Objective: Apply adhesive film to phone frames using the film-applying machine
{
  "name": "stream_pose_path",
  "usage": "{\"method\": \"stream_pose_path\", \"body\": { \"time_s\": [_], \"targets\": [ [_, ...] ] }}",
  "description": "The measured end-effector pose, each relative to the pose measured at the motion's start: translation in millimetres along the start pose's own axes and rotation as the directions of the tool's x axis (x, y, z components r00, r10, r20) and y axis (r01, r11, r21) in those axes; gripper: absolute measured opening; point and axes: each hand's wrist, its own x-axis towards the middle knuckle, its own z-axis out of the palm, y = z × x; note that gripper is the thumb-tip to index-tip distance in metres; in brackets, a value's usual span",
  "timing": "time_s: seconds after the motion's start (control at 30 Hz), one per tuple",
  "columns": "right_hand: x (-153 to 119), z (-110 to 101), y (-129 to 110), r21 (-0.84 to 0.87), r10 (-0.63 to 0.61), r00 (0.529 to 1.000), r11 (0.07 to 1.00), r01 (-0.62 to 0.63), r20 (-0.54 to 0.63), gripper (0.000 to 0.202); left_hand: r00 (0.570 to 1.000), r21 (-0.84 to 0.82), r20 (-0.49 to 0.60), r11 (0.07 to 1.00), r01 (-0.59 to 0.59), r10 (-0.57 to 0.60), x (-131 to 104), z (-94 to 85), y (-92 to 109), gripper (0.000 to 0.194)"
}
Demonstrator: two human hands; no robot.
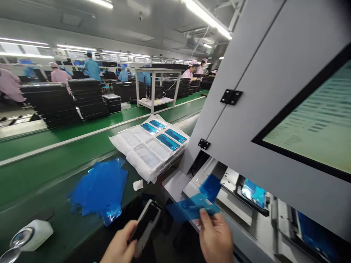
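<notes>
My left hand [122,243] grips a dark rectangular phone part [146,223] with a pale edge, held tilted. To its right, my right hand [215,233] pinches a translucent blue film [192,208] between thumb and fingers. Another blue film piece [210,187] lies behind it at the machine's edge. On the green bench, left of my hands, is a pile of blue films [100,188]. Beyond my hands sits a white tray [131,153] with several blue-covered panels [168,141] in its right and far compartments; other compartments show no panel.
A large grey machine [246,65] with a screen rises at the right, with fixtures holding a blue-covered piece [253,191] beneath. A white bottle [40,233] stands at the lower left and a crumpled white scrap [138,185] lies near the tray. Stacked black trays and people are farther back.
</notes>
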Motion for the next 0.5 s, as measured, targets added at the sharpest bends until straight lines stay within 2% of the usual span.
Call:
{"method": "stream_pose_path", "body": {
  "time_s": [0.03, 0.07, 0.1, 0.17, 0.23, 0.3, 0.37, 0.43, 0.5],
  "targets": [
    [4, -2, 5, 0.026, 0.033, 0.999, 0.999, -0.032, -0.040, 0.057, 0.990, -0.069, -0.143, 0.998, -0.015, 0.005, 4, -16.4, 1, 0.043],
    [6, -3, 9, 0.024, 0.057, 0.998, 0.998, -0.057, -0.035, 0.058, 0.958, -0.150, -0.288, 0.988, -0.041, -0.005, 10, -33.9, 3, 0.054],
    [6, -3, 14, -0.012, 0.073, 0.997, 0.997, -0.073, 0.018, 0.060, 0.916, -0.233, -0.401, 0.969, -0.077, -0.024, 18, -51.7, 6, 0.065],
    [-3, 3, 27, -0.150, 0.097, 0.967, 0.987, -0.063, 0.235, 0.058, 0.841, -0.350, -0.540, 0.919, -0.182, -0.040, 36, -84.4, 9, 0.078],
    [-19, 16, 46, -0.244, 0.118, 0.873, 0.970, 0.001, 0.473, 0.051, 0.790, -0.381, -0.612, 0.889, -0.255, -0.036, 56, -108.3, 7, 0.084],
    [-38, 36, 73, -0.280, 0.174, 0.781, 0.960, 0.002, 0.599, 0.045, 0.763, -0.357, -0.646, 0.896, -0.263, -0.034, 71, -121.7, -4, 0.084],
    [-55, 61, 106, -0.279, 0.289, 0.743, 0.950, -0.143, 0.603, 0.045, 0.761, -0.309, -0.648, 0.924, -0.226, -0.031, 81, -126.8, -21, 0.079],
    [-69, 91, 141, -0.222, 0.432, 0.724, 0.901, -0.373, 0.538, 0.048, 0.770, -0.246, -0.638, 0.951, -0.189, -0.012, 86, -127.5, -39, 0.074],
    [-81, 126, 170, -0.145, 0.514, 0.717, 0.847, -0.512, 0.471, 0.057, 0.786, -0.177, -0.618, 0.971, -0.158, 0.016, 88, -127.0, -53, 0.069]
  ]
}}
